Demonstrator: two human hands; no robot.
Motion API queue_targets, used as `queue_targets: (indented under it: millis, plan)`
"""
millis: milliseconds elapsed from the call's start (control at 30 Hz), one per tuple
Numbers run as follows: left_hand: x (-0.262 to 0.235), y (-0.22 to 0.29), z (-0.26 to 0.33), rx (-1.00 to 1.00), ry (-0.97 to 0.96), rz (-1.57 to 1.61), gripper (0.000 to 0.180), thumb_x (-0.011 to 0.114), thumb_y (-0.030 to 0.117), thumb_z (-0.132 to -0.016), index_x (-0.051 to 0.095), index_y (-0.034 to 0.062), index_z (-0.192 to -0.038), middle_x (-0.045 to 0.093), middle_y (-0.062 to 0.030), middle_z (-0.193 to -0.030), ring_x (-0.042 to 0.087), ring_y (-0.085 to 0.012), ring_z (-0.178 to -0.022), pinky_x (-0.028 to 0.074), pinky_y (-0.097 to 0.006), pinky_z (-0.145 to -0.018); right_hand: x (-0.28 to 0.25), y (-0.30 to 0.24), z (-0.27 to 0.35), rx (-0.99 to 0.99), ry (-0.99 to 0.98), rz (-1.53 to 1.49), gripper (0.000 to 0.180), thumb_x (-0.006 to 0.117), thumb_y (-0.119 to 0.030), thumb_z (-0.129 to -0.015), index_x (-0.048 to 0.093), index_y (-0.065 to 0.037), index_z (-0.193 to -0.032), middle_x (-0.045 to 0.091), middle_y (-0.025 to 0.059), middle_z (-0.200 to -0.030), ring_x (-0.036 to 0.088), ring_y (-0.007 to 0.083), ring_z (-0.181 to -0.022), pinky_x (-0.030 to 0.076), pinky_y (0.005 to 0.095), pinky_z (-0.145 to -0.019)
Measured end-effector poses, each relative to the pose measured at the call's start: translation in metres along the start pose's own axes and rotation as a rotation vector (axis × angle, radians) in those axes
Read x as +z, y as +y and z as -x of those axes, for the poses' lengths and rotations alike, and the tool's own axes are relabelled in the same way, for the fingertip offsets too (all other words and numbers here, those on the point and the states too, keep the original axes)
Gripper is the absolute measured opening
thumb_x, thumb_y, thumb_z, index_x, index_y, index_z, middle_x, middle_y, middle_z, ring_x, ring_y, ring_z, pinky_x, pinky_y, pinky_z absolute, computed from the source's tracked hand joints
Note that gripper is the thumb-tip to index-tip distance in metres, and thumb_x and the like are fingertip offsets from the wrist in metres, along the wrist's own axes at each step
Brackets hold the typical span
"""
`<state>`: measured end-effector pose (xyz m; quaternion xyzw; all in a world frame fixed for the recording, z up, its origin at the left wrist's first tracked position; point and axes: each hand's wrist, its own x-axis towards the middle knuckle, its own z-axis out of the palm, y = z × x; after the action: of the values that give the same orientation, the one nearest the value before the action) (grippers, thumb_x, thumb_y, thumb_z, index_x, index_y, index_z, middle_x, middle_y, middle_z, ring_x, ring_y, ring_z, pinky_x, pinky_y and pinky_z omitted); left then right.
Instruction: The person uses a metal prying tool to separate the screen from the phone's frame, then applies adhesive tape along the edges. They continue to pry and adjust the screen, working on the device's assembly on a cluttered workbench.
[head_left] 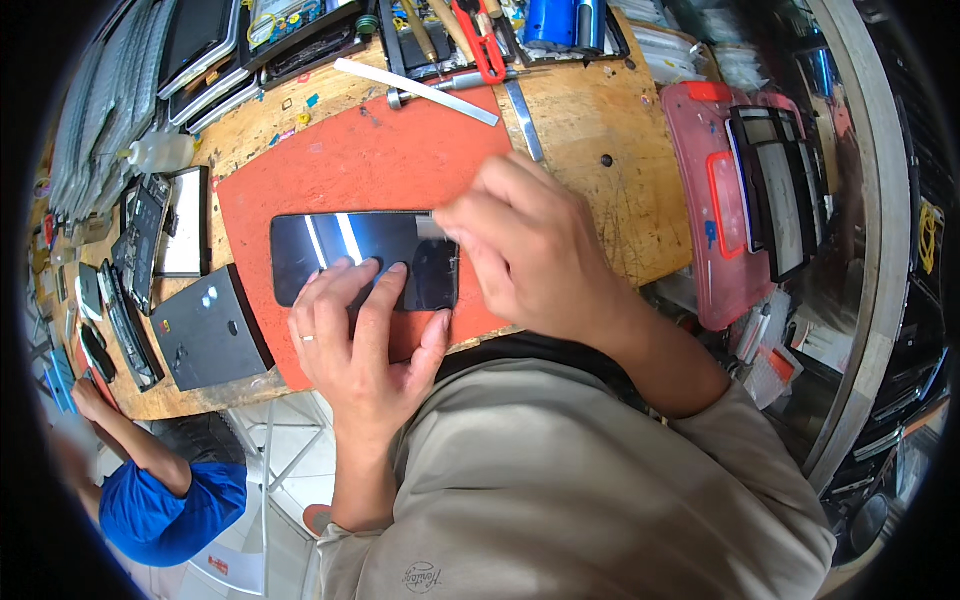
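1. Black phone (365, 258) flat on the red mat (370, 165), middle of the frame, on the wooden counter (590, 130).
2. Left hand (365, 335) spread, fingers pressing the glass (ring visible).
3. Right hand (530, 250) pinched together at the phone's upper right corner.

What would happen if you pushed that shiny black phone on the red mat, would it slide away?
The phone lies flat, so it probably won't roll or tip. Its glossy glass looks slippery and likely fragile. The red mat may grip it, and the left hand presses fingers on it while the right hand works at its edge.
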<state>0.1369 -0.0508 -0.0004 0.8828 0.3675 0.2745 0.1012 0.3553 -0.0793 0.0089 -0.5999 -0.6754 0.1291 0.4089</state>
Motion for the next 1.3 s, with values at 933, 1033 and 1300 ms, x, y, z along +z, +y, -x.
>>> queue_targets:
  millis: [933,1033,1300]
  plan:
    - [0.001,0.003,-0.001,-0.018,0.013,-0.021,0.049,0.091,0.033,-0.078,0.078,0.0086,-0.119,0.07,-0.0117,-0.121,0.066,-0.0357,-0.118,0.05,-0.053,-0.107,0.001,0.009,0.011,0.018,-0.024,-0.046,0.012,0.074,-0.002,-0.089,0.069,-0.005,-0.099,0.064,0.0114,-0.09,0.065,0.035,-0.085,0.052,0.047,-0.072]
    - [0.002,0.003,-0.001,-0.011,0.014,-0.016,0.049,0.09,0.033,-0.078,0.078,0.0086,-0.119,0.07,-0.0119,-0.121,0.066,-0.0358,-0.117,0.05,-0.054,-0.107,0.0,0.008,0.007,0.115,0.015,-0.019,0.012,0.074,-0.002,-0.088,0.069,-0.005,-0.098,0.063,0.011,-0.089,0.065,0.0342,-0.086,0.052,0.047,-0.073]
    - [0.002,0.002,0.0,-0.009,0.011,-0.019,0.049,0.09,0.033,-0.079,0.078,0.0082,-0.119,0.07,-0.012,-0.121,0.066,-0.0361,-0.117,0.05,-0.054,-0.106,-0.003,0.008,0.003,0.082,-0.013,0.004,0.014,0.071,0.0,-0.083,0.068,-0.006,-0.096,0.063,0.0094,-0.091,0.063,0.033,-0.088,0.052,0.0468,-0.076]
